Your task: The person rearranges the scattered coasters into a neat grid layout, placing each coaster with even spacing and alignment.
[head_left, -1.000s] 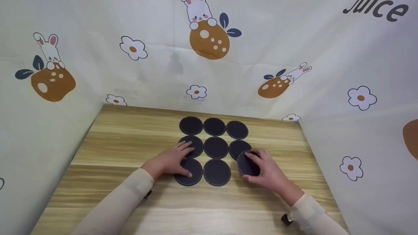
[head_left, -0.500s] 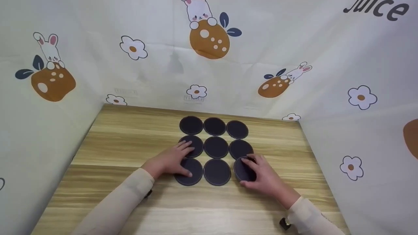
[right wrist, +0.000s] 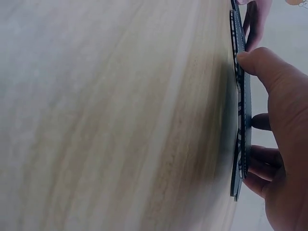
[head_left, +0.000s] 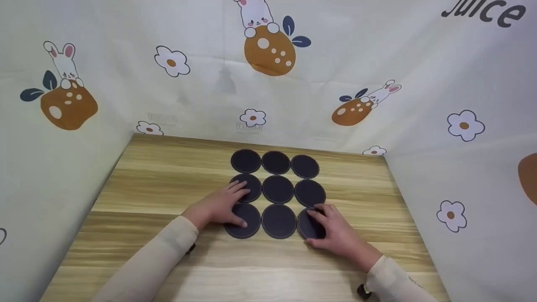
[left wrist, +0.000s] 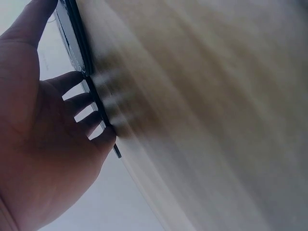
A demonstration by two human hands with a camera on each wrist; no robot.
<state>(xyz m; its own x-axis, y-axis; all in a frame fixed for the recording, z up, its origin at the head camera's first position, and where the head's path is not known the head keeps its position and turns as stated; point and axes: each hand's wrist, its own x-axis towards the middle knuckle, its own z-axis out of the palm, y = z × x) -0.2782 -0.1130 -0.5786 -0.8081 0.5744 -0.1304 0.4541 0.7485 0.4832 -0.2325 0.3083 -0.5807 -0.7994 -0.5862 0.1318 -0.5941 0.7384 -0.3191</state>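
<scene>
Round black coasters with stitched rims lie in three rows of three on the wooden table. At the near right corner, my right hand (head_left: 342, 230) grips one coaster (head_left: 309, 225) by its edge, thumb at the near side and fingers at the far side. The right wrist view shows the thumb (right wrist: 262, 65) against the rim; whether the disc lies fully flat I cannot tell. My left hand (head_left: 220, 207) rests spread on the left column, its fingers on the middle-left coaster (head_left: 254, 188) and its thumb on the near-left coaster (head_left: 247, 218).
The wooden tabletop (head_left: 235, 268) extends in front and to both sides of the coasters. Pale cloth walls (head_left: 201, 96) printed with rabbits and flowers enclose the table at the back, left and right.
My right hand has brought its coaster left and nearer, off the middle-right coaster's edge and in beside the near-middle one. The left hand has kept its place.
</scene>
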